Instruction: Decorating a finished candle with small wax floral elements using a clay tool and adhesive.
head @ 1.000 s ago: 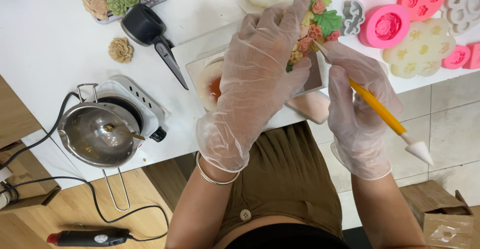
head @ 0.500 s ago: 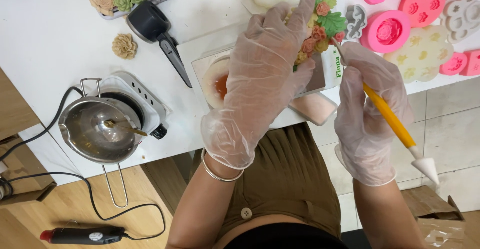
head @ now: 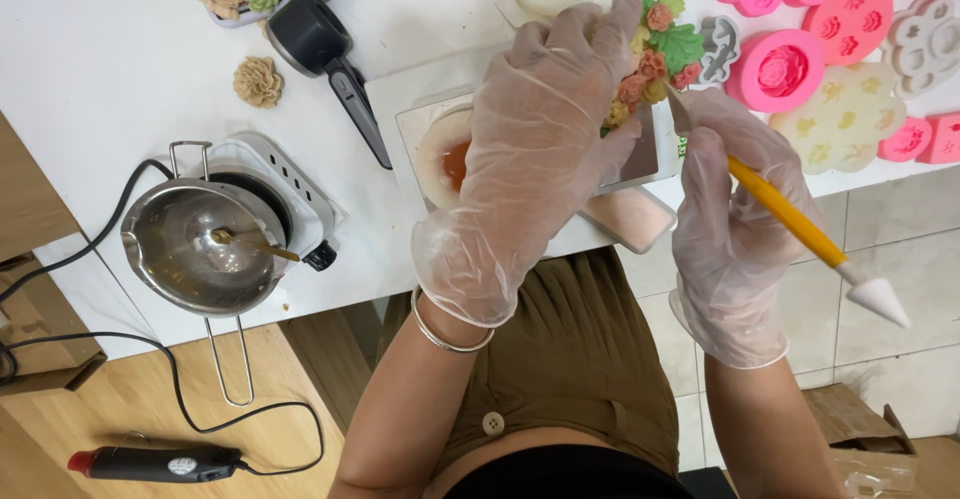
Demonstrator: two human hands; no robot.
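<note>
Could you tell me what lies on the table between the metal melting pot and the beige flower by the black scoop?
In the head view, only bare white table separates the metal pot from the beige flower.

brown cardboard box (head: 865, 439) on floor, lower right

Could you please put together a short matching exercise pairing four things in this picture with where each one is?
Things:
1. yellow-handled tool
2. flower cluster
3. steel pot
4. pink moulds

Places:
A. on the small white burner, at the table's near left
B. held in the right hand
C. on the table's far right
D. held in the left hand

Pairs: 1-B, 2-D, 3-A, 4-C
</note>
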